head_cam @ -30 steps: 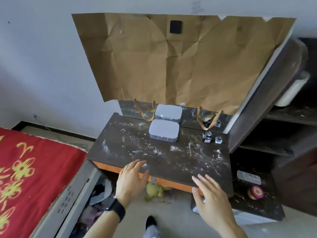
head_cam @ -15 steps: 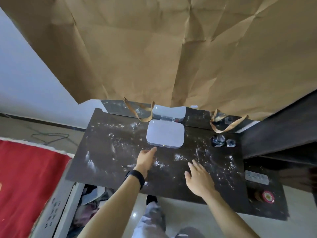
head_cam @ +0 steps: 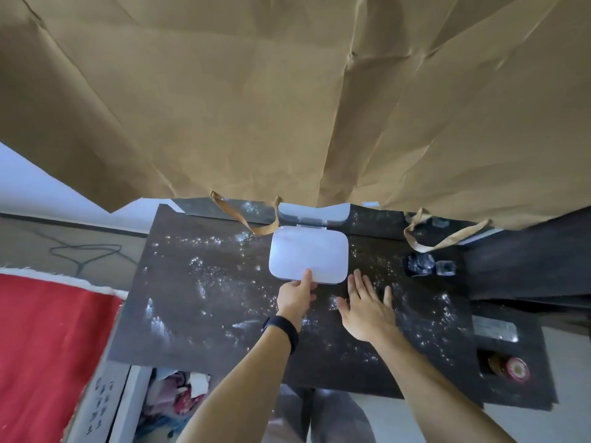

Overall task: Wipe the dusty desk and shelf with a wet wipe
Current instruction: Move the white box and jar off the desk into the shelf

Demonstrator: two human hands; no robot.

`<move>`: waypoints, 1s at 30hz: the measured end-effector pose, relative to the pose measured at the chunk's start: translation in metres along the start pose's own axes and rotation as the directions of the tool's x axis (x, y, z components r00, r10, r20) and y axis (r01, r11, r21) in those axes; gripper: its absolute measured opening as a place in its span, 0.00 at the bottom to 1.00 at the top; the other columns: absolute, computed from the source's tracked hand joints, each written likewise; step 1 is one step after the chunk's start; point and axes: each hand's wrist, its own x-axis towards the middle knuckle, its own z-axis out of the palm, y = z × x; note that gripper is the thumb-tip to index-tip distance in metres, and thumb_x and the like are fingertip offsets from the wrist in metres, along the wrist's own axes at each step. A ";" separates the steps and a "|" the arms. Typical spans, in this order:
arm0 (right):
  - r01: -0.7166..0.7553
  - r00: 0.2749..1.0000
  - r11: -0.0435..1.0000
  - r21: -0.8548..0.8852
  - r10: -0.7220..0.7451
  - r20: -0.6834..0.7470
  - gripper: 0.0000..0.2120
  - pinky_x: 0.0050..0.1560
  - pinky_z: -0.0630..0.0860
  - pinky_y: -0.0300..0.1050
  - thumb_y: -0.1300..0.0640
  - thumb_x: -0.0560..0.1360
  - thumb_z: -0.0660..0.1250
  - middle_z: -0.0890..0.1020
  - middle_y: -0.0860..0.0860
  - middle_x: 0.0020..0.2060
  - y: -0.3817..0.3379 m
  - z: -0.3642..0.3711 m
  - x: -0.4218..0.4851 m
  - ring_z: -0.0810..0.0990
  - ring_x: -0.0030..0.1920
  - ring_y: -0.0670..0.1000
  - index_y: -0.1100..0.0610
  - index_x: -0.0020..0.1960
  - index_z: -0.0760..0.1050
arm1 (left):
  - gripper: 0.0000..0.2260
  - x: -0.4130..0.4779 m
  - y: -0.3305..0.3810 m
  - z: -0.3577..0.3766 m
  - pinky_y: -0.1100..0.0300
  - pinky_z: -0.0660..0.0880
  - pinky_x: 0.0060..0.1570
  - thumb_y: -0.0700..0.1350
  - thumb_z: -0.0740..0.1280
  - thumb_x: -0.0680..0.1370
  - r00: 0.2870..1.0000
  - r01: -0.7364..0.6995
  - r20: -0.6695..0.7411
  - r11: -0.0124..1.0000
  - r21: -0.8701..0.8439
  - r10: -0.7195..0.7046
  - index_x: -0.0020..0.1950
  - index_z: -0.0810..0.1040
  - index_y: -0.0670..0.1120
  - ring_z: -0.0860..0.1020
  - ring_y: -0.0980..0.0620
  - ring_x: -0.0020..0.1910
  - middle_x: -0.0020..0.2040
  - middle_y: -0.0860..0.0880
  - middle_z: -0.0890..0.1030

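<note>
Wipe retrieval underway: left hand (head_cam: pixel 295 298) pinches the wet-wipe box (head_cam: pixel 308 254) front edge, right hand (head_cam: pixel 367 311) fingers spread flat on dusty worktop (head_cam: pixel 192 314); next move likely calls for opening it

A bedroom in a home: a bed with a red spread (head_cam: pixel 48 346) and white fringe stands just beside the left edge of a dark, dust-speckled desk (head_cam: pixel 198 314). Creased brown paper (head_cam: pixel 256 107) hangs over its back edge, small glass bottles (head_cam: pixel 419 264) sit near the back right corner, and a low shelf (head_cam: pixel 531 391) to the right holds a round tin (head_cam: pixel 517 369). Household clutter (head_cam: pixel 179 398) lies below the front edge.
</note>
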 end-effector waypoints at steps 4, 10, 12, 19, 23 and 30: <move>0.037 0.999 0.999 0.016 -0.037 0.028 0.32 0.76 0.37 0.64 0.40 0.83 0.43 0.36 0.47 0.79 0.007 -0.006 0.000 0.39 0.79 0.49 0.53 0.81 0.40 | 0.14 -0.005 0.000 0.004 0.52 0.80 0.55 0.58 0.63 0.81 0.999 -0.047 -0.032 0.994 -0.097 0.044 0.44 0.79 0.50 0.82 0.49 0.49 0.46 0.50 0.83; 0.091 0.992 0.917 0.387 -0.051 -0.113 0.23 0.76 0.57 0.54 0.51 0.84 0.51 0.60 0.48 0.79 0.018 -0.021 -0.013 0.58 0.78 0.50 0.54 0.79 0.59 | 0.15 -0.027 0.001 -0.006 0.58 0.81 0.47 0.56 0.65 0.81 0.995 -0.067 -0.081 0.986 -0.153 0.055 0.47 0.81 0.45 0.82 0.51 0.42 0.44 0.48 0.83; 0.019 0.985 0.686 0.727 0.112 -0.132 0.21 0.71 0.67 0.52 0.46 0.84 0.53 0.72 0.49 0.72 0.016 -0.026 -0.030 0.71 0.71 0.52 0.52 0.73 0.68 | 0.16 -0.038 -0.006 -0.016 0.59 0.80 0.45 0.56 0.65 0.80 0.997 -0.069 -0.047 0.989 -0.132 0.063 0.48 0.83 0.44 0.82 0.52 0.41 0.43 0.49 0.83; -0.106 0.994 -0.119 0.987 0.010 0.108 0.34 0.66 0.73 0.61 0.38 0.71 0.68 0.77 0.45 0.64 0.006 -0.006 -0.090 0.80 0.61 0.54 0.38 0.74 0.59 | 0.17 -0.085 -0.019 -0.020 0.60 0.76 0.44 0.58 0.66 0.80 0.977 -0.161 0.145 0.987 0.009 0.158 0.43 0.82 0.45 0.79 0.53 0.41 0.39 0.51 0.81; 0.021 0.989 -0.238 0.971 0.145 0.014 0.23 0.66 0.74 0.57 0.49 0.75 0.71 0.83 0.50 0.58 0.021 0.002 -0.109 0.84 0.55 0.54 0.48 0.68 0.71 | 0.18 -0.108 -0.020 -0.005 0.59 0.76 0.45 0.59 0.66 0.79 0.946 -0.223 0.262 0.970 0.101 0.191 0.45 0.83 0.46 0.80 0.54 0.42 0.41 0.52 0.83; 0.037 0.957 -0.340 0.940 0.282 0.065 0.26 0.57 0.79 0.50 0.52 0.72 0.75 0.85 0.52 0.56 0.081 0.024 -0.154 0.86 0.50 0.56 0.52 0.68 0.73 | 0.26 -0.126 -0.038 0.029 0.53 0.79 0.45 0.63 0.72 0.73 0.920 -0.076 0.392 0.977 0.199 -0.008 0.61 0.74 0.46 0.85 0.50 0.47 0.53 0.50 0.85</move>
